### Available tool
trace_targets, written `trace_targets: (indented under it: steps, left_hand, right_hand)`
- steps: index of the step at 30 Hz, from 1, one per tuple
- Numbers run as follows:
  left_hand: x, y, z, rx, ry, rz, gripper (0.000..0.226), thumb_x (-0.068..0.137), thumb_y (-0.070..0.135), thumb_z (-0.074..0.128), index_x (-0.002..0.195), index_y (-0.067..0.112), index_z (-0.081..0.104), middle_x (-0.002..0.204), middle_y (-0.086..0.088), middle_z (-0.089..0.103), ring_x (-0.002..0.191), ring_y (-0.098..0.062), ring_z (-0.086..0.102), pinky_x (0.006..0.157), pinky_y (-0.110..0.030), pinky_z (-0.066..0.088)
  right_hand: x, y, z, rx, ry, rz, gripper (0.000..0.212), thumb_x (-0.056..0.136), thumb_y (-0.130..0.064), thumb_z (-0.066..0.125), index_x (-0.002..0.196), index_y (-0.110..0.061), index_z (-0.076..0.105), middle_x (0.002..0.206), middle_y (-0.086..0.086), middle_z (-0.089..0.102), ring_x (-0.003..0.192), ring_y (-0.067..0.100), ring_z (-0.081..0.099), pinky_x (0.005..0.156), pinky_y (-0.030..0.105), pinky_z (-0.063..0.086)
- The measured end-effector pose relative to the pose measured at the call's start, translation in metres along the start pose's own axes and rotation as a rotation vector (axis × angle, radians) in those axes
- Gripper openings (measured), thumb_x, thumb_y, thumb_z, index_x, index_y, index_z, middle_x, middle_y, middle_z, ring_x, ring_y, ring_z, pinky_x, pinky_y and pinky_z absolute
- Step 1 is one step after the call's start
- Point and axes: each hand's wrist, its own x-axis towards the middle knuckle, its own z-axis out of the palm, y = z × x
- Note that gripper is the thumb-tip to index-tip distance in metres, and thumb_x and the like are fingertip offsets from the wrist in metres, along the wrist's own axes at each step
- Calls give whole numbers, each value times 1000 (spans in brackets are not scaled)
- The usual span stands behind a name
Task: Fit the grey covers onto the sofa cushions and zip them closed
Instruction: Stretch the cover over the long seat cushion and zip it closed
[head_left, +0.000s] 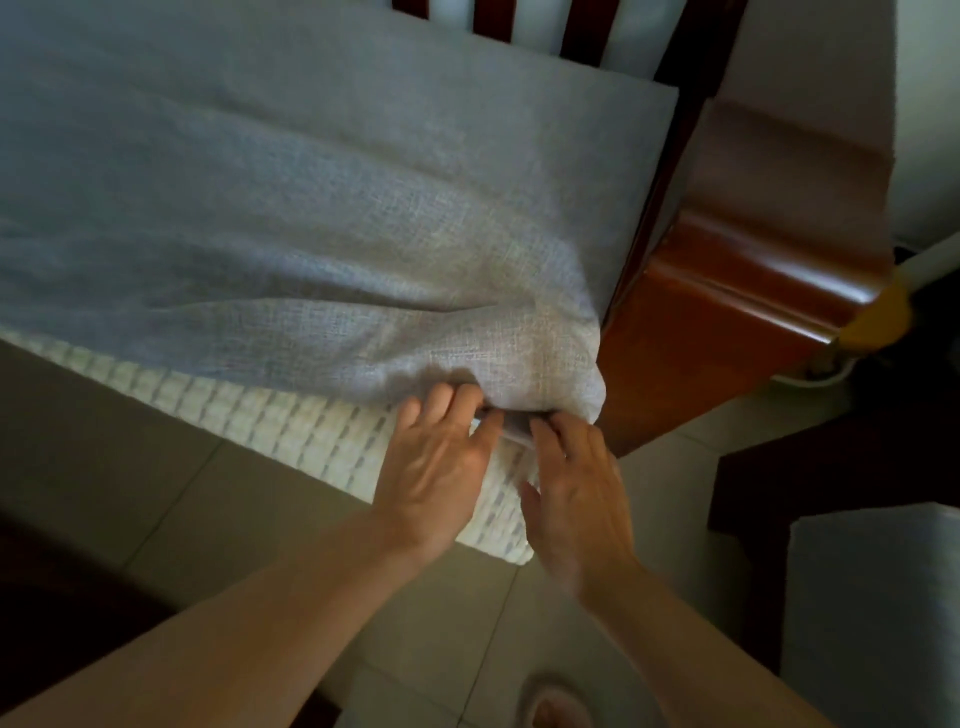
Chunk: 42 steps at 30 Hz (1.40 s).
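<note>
- Two bare forearms reach forward from the bottom edge, one from the lower left and one from the lower right.
- One left hand (441, 470) lies knuckles up on the near corner of the cushion; its fingers curl forward and pinch the hem of the grey cover (322, 208).
- One right hand (579, 499) sits just beside it, almost touching; its fingertips tuck under the same hem, though motion blur hides exactly how they grip.
- One grey cover of coarse woven cloth is drawn over most of the cushion, creased in long folds that run toward the hands.
- One sofa cushion (291, 431), cream with a quilted grid, shows as a bare strip along its near edge and at the near right corner.
- One polished red-brown wooden armrest (769, 249) stands to the right of the cushion, with dark slats of the sofa back above.
- One grey-covered block (878, 613) sits at the lower right.
- One foot in a slipper (553, 706) stands on the pale tiled floor (171, 488).
</note>
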Motion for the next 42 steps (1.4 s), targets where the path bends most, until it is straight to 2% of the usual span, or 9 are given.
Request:
trace_targets:
  steps: [9, 14, 22, 26, 29, 32, 36, 40, 42]
  left_hand:
    - [15, -7, 23, -7, 224, 64, 15, 76, 10, 56, 73, 14, 70, 78, 0, 63, 80, -24, 58, 68, -36, 40]
    - [-14, 3, 27, -32, 268, 57, 14, 70, 2, 60, 70, 15, 64, 77, 2, 61, 76, -23, 55, 68, -33, 33]
    - [-77, 9, 23, 34, 195, 142, 16, 81, 25, 54, 86, 15, 65, 82, 3, 59, 78, -19, 53, 72, -33, 31]
    - [-86, 13, 27, 32, 50, 141, 60, 63, 59, 67, 102, 14, 62, 100, -1, 59, 89, -21, 54, 77, -33, 32]
    - [-90, 11, 27, 59, -6, 104, 80, 47, 60, 77, 109, 14, 59, 106, -2, 57, 93, -22, 52, 80, -35, 35]
    - [-90, 8, 29, 93, 45, 69, 76, 41, 39, 88, 106, 14, 59, 104, -3, 58, 91, -23, 53, 80, -36, 33]
    - [-89, 10, 38, 66, 94, 35, 74, 37, 44, 87, 100, 16, 59, 98, -1, 58, 87, -22, 53, 78, -35, 35]
    - [-85, -4, 42, -8, 178, 106, 67, 53, 66, 70, 98, 18, 61, 95, 3, 59, 86, -18, 52, 77, -31, 33]
    - [-79, -11, 40, -9, 234, 159, 44, 75, 54, 57, 97, 16, 62, 93, 2, 59, 85, -18, 52, 75, -31, 32]
  right_hand:
    - [21, 8, 23, 24, 269, -164, 5, 78, -2, 60, 79, -5, 64, 76, 10, 62, 70, 26, 58, 63, 32, 50]
    - [-13, 5, 29, 70, 330, -229, 18, 86, -11, 46, 79, -7, 63, 78, 6, 59, 76, 19, 49, 66, 27, 40]
    - [-57, -1, 34, 134, 261, -329, 12, 86, -10, 56, 90, -8, 67, 91, 4, 63, 83, 17, 50, 67, 26, 42]
    - [-70, -2, 29, 182, 203, -273, 19, 84, -11, 61, 102, -7, 65, 104, 5, 59, 93, 18, 48, 79, 25, 39]
    - [-67, 0, 24, 303, 140, -142, 25, 77, -9, 67, 101, -6, 60, 106, 8, 52, 87, 21, 52, 72, 35, 50]
    - [-60, 0, 24, 315, 91, -108, 26, 76, -16, 70, 98, -8, 59, 105, 8, 50, 80, 22, 55, 65, 40, 52]
    - [-60, -2, 27, 166, 152, -98, 33, 67, -35, 75, 89, -15, 59, 98, 3, 52, 90, 20, 47, 77, 33, 40]
    - [-45, -8, 30, 172, 244, -106, 26, 63, -17, 78, 71, -8, 55, 78, 9, 53, 75, 26, 48, 60, 33, 43]
    - [-42, -11, 32, 77, 309, -173, 22, 64, -5, 77, 68, -5, 56, 69, 11, 54, 67, 27, 51, 51, 29, 39]
